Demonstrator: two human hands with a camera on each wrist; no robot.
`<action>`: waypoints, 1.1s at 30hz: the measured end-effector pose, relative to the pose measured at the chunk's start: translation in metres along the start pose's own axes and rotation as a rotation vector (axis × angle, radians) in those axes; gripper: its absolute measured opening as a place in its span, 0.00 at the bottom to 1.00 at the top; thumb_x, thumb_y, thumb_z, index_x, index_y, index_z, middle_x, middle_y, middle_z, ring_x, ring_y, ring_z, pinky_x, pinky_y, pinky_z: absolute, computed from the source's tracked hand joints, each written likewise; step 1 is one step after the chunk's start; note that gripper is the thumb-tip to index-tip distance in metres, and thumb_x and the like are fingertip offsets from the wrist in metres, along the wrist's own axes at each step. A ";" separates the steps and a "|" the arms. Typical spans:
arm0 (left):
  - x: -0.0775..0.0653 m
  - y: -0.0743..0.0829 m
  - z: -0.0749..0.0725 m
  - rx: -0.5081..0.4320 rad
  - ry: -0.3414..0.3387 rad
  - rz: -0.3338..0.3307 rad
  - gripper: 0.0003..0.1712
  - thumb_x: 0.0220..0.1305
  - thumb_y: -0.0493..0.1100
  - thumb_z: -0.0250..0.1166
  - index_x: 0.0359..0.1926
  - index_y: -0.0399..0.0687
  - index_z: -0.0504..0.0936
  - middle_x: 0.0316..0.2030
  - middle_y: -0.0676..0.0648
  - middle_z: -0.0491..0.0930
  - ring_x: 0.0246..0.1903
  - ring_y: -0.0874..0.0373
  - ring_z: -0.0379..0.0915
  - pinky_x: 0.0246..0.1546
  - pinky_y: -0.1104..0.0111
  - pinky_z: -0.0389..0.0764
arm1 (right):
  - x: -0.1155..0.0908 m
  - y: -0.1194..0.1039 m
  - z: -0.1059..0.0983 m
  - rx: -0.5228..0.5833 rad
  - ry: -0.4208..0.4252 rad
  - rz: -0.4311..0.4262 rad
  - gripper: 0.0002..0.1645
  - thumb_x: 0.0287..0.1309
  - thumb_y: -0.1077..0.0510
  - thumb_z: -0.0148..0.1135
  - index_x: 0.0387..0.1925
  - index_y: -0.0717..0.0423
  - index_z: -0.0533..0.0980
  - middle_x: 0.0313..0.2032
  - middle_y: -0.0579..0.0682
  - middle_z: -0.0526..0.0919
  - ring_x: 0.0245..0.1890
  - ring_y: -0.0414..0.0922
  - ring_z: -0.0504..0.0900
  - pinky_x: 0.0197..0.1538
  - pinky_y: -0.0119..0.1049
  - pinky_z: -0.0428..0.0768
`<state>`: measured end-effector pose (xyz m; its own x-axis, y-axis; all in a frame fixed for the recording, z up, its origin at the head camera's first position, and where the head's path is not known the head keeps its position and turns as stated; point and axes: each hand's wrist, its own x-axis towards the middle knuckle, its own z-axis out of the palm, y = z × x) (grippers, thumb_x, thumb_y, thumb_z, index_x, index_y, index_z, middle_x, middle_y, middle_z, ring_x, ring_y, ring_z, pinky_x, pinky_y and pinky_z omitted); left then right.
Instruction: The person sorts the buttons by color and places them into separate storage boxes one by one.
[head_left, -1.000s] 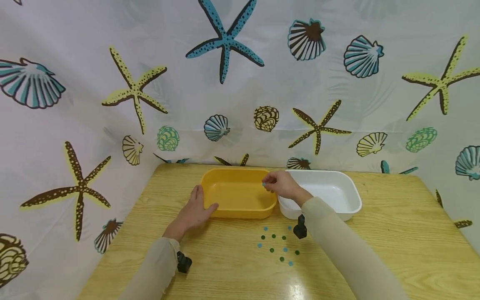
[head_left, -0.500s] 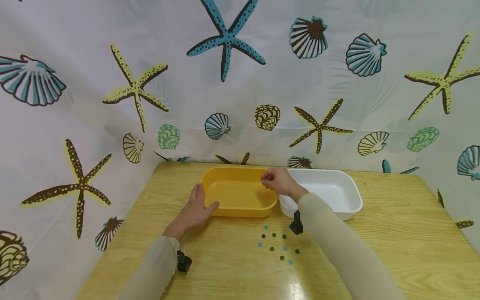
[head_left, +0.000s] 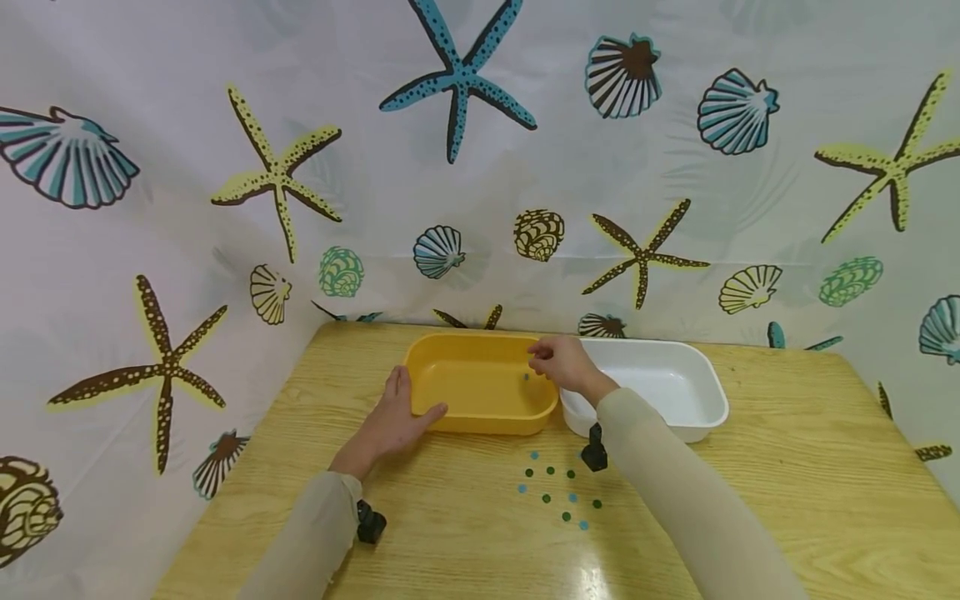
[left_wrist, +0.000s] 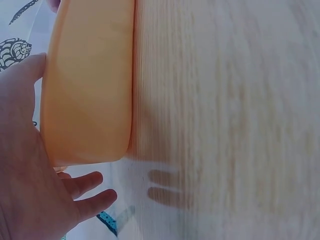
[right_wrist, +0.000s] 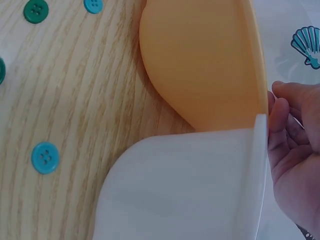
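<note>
Beside a corner of the yellow plastic tub [head_left: 480, 425] is my left hand [head_left: 393, 421], with the thumb along the front rim and the fingers stretched out by the left end. The left wrist view shows two straight fingers [left_wrist: 95, 204] reaching past the tub's end. Above the tub's right end is my right hand [head_left: 562, 362], its fingers loosely bent and nothing seen between them. Just below its fingertips, a small blue button [head_left: 527, 377] shows against the tub's inside. In the right wrist view the right hand [right_wrist: 297, 145] appears beyond the tub rims.
A white tub [head_left: 660, 392] stands against the yellow one's right end. In front of both, several blue buttons [right_wrist: 45, 157] and green buttons [right_wrist: 36, 11] lie scattered on the wooden table [head_left: 465, 533]. A shell-and-starfish curtain [head_left: 480, 192] hangs behind and at the sides.
My right hand has let go of the blue button, which now shows lower, inside the yellow tub's outline. The left hand has stayed at its corner of the tub.
</note>
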<state>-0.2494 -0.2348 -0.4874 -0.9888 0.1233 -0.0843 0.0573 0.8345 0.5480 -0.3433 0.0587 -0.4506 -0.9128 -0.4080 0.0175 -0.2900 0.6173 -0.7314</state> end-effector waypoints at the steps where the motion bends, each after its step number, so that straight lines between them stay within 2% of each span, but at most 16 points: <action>1: 0.000 0.000 0.000 0.001 -0.002 -0.004 0.63 0.61 0.73 0.49 0.71 0.32 0.27 0.71 0.32 0.26 0.69 0.36 0.37 0.65 0.48 0.50 | -0.001 0.000 0.000 0.012 0.001 0.004 0.15 0.62 0.62 0.59 0.49 0.64 0.78 0.36 0.54 0.83 0.31 0.45 0.81 0.35 0.34 0.79; 6: 0.003 0.002 -0.001 0.019 -0.015 -0.027 0.62 0.62 0.71 0.50 0.71 0.33 0.27 0.71 0.34 0.23 0.69 0.36 0.37 0.64 0.47 0.51 | -0.005 0.000 -0.004 0.050 0.001 -0.009 0.16 0.62 0.63 0.59 0.50 0.67 0.77 0.38 0.56 0.82 0.33 0.46 0.82 0.36 0.34 0.80; 12: 0.003 0.008 -0.002 0.028 -0.022 -0.039 0.63 0.61 0.72 0.50 0.71 0.31 0.29 0.71 0.33 0.24 0.69 0.35 0.39 0.64 0.47 0.51 | -0.019 0.002 -0.017 -0.051 -0.018 -0.094 0.14 0.61 0.62 0.60 0.47 0.65 0.79 0.36 0.52 0.83 0.34 0.44 0.81 0.38 0.35 0.79; 15: 0.003 0.009 -0.001 0.022 -0.024 -0.046 0.63 0.61 0.71 0.51 0.70 0.30 0.28 0.71 0.32 0.25 0.68 0.34 0.41 0.63 0.47 0.53 | -0.030 0.003 -0.023 -0.095 -0.032 -0.124 0.13 0.60 0.61 0.61 0.46 0.63 0.80 0.35 0.50 0.83 0.36 0.44 0.80 0.40 0.35 0.79; 23: 0.004 0.008 -0.003 0.046 -0.013 -0.041 0.65 0.59 0.74 0.49 0.70 0.29 0.29 0.71 0.31 0.26 0.67 0.33 0.43 0.62 0.47 0.55 | -0.061 0.005 -0.034 -0.115 -0.066 -0.177 0.12 0.59 0.61 0.63 0.43 0.63 0.81 0.30 0.45 0.82 0.30 0.39 0.78 0.35 0.32 0.77; 33: 0.006 0.011 -0.002 0.064 -0.030 -0.017 0.68 0.57 0.78 0.46 0.69 0.26 0.28 0.70 0.28 0.25 0.67 0.31 0.41 0.62 0.46 0.54 | -0.105 0.012 -0.045 -0.127 -0.109 -0.223 0.11 0.59 0.60 0.63 0.42 0.62 0.81 0.29 0.42 0.81 0.28 0.37 0.77 0.34 0.31 0.77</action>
<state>-0.2552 -0.2262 -0.4807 -0.9852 0.1240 -0.1182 0.0505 0.8694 0.4916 -0.2643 0.1390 -0.4310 -0.7879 -0.6091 0.0906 -0.5206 0.5804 -0.6262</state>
